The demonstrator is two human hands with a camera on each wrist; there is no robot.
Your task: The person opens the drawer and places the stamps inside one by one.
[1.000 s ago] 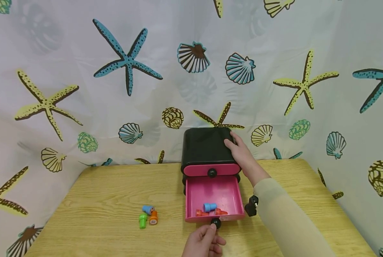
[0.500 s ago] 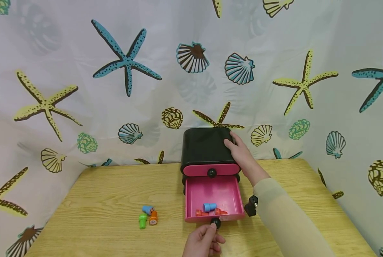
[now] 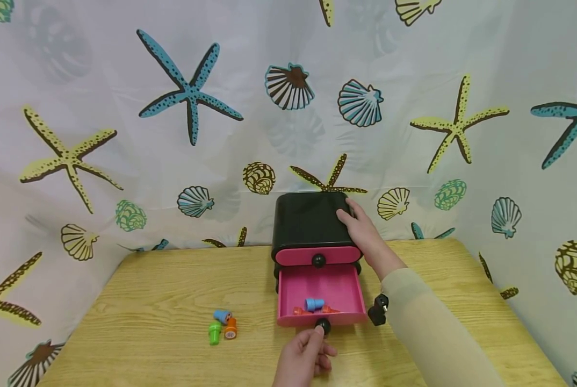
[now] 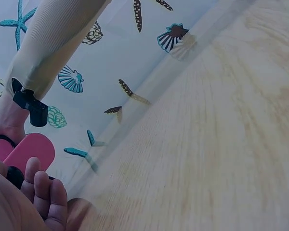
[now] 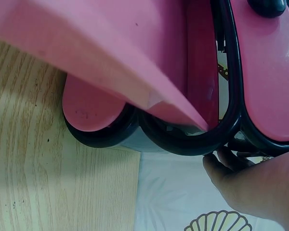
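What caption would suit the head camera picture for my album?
Left hand pinches the knob of a half-open pink drawer holding small stamps, while the right hand rests on the black box.

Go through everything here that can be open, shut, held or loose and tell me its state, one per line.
Lower drawer: partly open, stamps inside.
Upper drawer: closed.
Lower knob: pinched by the left hand.
Right hand: resting on the black cabinet.
Three stamps on table: loose, untouched.
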